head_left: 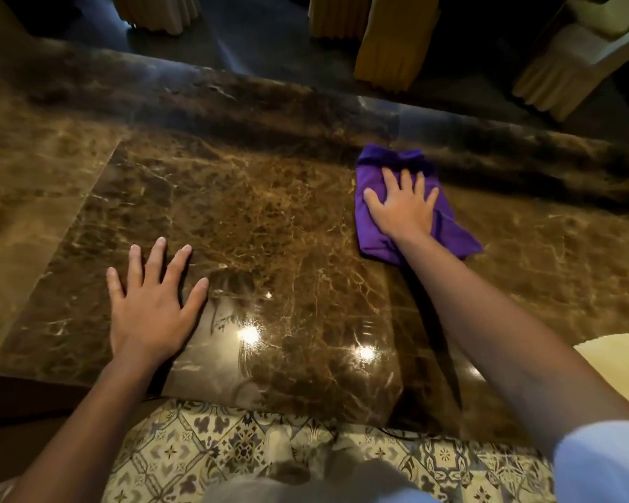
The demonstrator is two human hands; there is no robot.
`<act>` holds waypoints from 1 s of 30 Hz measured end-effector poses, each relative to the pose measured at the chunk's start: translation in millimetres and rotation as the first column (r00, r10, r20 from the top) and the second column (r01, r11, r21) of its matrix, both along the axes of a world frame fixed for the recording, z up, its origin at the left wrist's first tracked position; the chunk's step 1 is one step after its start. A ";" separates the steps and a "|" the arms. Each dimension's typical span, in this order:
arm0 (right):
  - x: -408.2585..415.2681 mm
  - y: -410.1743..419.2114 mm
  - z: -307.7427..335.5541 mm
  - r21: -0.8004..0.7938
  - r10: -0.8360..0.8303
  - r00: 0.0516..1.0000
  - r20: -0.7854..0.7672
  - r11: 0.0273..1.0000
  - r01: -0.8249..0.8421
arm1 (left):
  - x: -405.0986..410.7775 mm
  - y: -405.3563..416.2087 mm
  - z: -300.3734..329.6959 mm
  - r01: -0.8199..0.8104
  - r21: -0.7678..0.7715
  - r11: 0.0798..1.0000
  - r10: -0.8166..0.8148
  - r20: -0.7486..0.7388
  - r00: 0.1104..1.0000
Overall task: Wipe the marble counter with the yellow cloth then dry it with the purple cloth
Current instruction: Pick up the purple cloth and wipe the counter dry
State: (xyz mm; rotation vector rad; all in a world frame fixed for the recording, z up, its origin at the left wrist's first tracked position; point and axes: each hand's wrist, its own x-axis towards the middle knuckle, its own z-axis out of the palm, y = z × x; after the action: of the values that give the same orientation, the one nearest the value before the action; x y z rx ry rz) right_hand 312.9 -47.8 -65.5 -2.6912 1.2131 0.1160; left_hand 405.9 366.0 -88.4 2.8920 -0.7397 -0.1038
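Observation:
The brown marble counter (269, 219) fills the middle of the view, glossy with light spots near its front edge. A crumpled purple cloth (454, 230) lies on it at the right, toward the far side. My right hand (402, 205) presses flat on top of that cloth, fingers spread. My left hand (149, 303) rests palm down on the bare marble at the front left, fingers apart, holding nothing. A pale yellow cloth (618, 357) shows at the right edge, on the counter, partly cut off by the frame.
Past the counter's far edge stand chairs with cream and gold skirted covers (385, 41) on a dark floor. Below the front edge lies patterned floor tile (233, 451). A lighter marble band (33, 230) runs along the left.

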 end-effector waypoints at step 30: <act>21.2 47.4 -1.4 -0.001 -0.164 0.986 0.021 0.986 0.164 | -1.5 1.4 2.1 0.058 -0.012 0.998 -0.058 0.025 0.998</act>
State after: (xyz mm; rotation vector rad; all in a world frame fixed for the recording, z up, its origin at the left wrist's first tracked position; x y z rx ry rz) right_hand 334.2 -0.4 -66.9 -2.5746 1.4225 0.0634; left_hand 404.4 367.4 -86.2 2.8655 -0.8260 -0.0700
